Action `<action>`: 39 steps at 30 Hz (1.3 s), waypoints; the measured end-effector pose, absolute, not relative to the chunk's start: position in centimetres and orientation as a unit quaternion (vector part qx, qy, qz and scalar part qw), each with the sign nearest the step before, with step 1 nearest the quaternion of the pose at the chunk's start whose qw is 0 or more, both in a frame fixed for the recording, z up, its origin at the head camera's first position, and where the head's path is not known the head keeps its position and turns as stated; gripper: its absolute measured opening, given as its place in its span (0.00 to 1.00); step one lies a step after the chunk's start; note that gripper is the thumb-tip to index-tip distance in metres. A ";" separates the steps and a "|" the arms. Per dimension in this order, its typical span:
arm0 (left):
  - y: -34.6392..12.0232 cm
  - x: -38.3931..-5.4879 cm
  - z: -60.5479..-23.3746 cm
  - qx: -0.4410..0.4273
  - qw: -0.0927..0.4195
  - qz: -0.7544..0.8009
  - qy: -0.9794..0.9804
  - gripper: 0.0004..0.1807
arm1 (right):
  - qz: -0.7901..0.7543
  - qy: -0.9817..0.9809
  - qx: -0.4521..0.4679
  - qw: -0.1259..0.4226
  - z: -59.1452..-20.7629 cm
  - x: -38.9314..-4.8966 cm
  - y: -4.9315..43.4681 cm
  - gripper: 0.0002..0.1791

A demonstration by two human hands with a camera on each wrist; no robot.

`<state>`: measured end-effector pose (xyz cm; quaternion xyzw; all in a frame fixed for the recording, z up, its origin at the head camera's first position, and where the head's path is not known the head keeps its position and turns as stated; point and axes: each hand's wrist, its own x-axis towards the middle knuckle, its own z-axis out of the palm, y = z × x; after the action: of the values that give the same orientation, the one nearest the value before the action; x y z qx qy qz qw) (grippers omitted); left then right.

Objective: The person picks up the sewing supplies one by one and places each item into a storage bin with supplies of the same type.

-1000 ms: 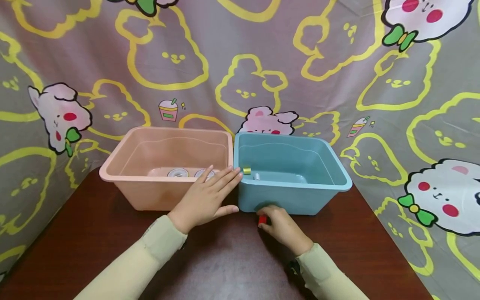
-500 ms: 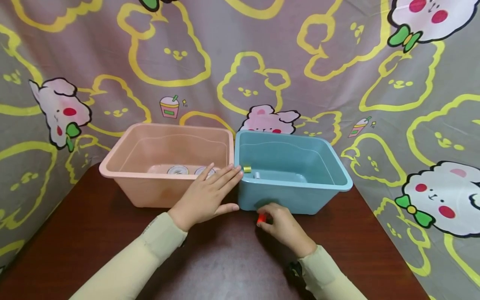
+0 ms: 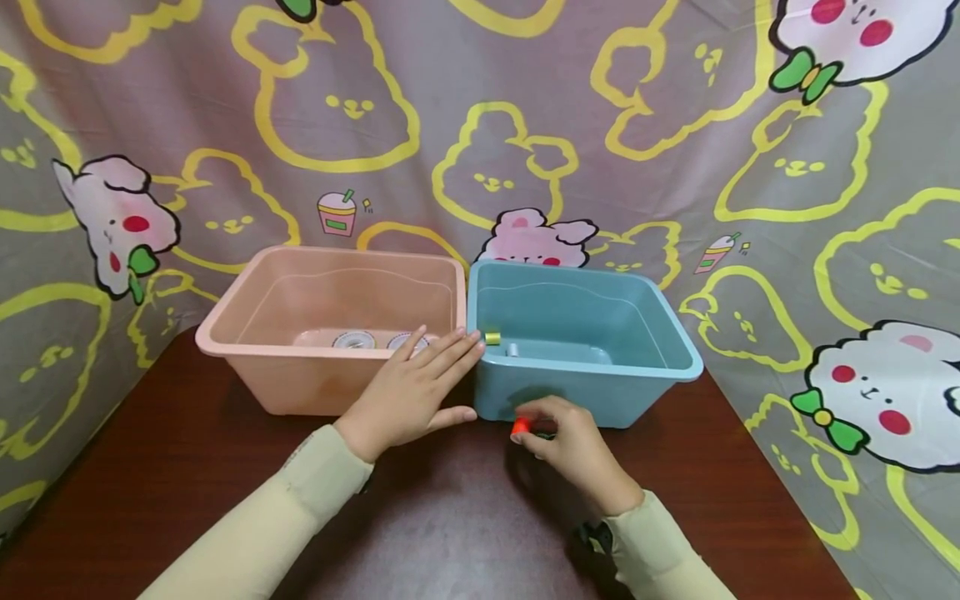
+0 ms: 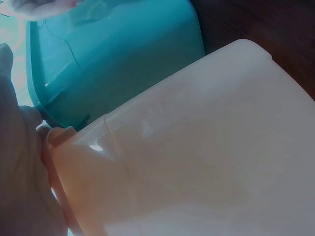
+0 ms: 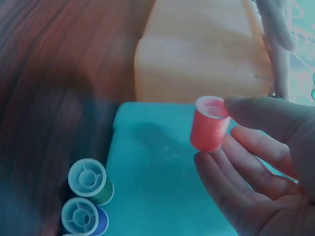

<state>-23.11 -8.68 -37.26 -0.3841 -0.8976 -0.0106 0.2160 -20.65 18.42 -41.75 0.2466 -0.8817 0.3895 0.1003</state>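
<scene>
A red thread spool (image 5: 209, 129) is pinched between the thumb and fingertips of my right hand (image 3: 573, 446), just in front of the blue tub's (image 3: 585, 400) near wall. Beside that wall stand a green spool (image 5: 91, 181) and a blue spool (image 5: 84, 216) on the table, mostly hidden by my hand in the head view. My left hand (image 3: 416, 392) lies with straight fingers over the near rim of the pink tub (image 3: 300, 379), its fingertips reaching the blue tub's corner. Inside the blue tub lie a yellow spool (image 3: 492, 338) and a pale spool (image 3: 512, 350).
Two round white discs (image 3: 354, 340) lie on the pink tub's floor, one partly behind my left fingers. Both tubs stand side by side on a dark wooden table (image 3: 450, 533). A patterned curtain (image 3: 420, 200) hangs behind and at the sides.
My right hand has raised the red spool slightly from the table, and the spool now looks tilted. The left hand stays in place on the rim.
</scene>
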 end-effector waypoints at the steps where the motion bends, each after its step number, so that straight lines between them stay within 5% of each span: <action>1: -8.7 -23.1 -37.3 -0.382 0.213 -0.010 -0.899 0.45 | 0.402 -0.878 0.240 0.102 -41.7 -20.6 18.4 0.17; 39: -8.6 -23.3 -37.4 -0.380 0.210 -0.003 -0.901 0.46 | 0.606 -0.749 0.182 0.196 -37.9 -20.3 19.1 0.21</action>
<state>-23.35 -8.61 -37.42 -0.3804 -0.9006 -0.0029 0.2102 -20.25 19.13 -37.89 0.1816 -0.7491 0.6062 0.1959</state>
